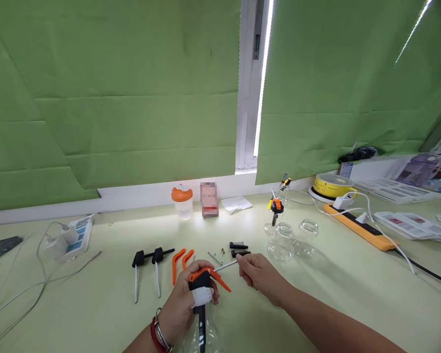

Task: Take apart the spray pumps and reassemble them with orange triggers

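Observation:
My left hand is closed around a black spray head with an orange trigger, seated on a clear bottle at the bottom edge. A white bandage wraps one finger. My right hand pinches a thin metal rod with a black tip that points into the spray head. On the table ahead lie two black-headed pump stems, two loose orange triggers, springs and small black parts.
Clear glass bottles stand to the right, one with an assembled sprayer. Behind them are an orange power strip, cables and white trays. A white power strip sits left; an orange-lidded cup stands by the wall.

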`<state>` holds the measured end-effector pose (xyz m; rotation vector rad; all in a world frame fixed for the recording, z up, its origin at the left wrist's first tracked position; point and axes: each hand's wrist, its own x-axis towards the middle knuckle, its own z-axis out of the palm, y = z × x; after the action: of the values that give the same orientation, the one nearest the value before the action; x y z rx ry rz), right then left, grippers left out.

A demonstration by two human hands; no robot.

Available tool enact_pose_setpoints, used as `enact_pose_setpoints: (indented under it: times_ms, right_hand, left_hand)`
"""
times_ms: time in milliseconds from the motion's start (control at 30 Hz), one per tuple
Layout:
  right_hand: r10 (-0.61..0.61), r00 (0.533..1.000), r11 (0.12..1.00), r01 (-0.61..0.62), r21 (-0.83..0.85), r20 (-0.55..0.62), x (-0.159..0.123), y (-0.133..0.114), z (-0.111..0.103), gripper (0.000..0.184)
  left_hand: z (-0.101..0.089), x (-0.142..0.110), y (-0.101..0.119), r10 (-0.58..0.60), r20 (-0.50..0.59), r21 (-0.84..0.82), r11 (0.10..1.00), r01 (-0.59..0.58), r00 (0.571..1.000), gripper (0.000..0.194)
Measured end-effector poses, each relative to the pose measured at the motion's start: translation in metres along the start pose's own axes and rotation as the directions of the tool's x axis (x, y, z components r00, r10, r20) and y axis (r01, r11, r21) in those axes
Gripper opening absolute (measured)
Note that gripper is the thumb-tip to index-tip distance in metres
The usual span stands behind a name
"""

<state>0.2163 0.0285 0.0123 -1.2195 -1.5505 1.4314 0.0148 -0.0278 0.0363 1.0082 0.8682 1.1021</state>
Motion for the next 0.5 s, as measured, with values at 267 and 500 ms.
enact_pose_setpoints:
  times_ms: [267, 500]
  right_hand:
    - [0.179, 0.974, 0.912, -0.216, 0.35, 0.136, 0.002, 0.025, 0.01, 0.04]
    - [0.013, 0.992, 0.963, -0.045, 0.265, 0.123, 0.011, 0.033, 0.006, 0.042]
  left_hand:
    - [-0.009, 0.009, -0.015, -0.152, 0.058, -0.091, 0.983, 0.157, 0.987, 0.026]
    - [-0.023, 0.018, -0.023, -0.197, 0.048, -0.108, 0.974, 0.201, 0.979, 0.023]
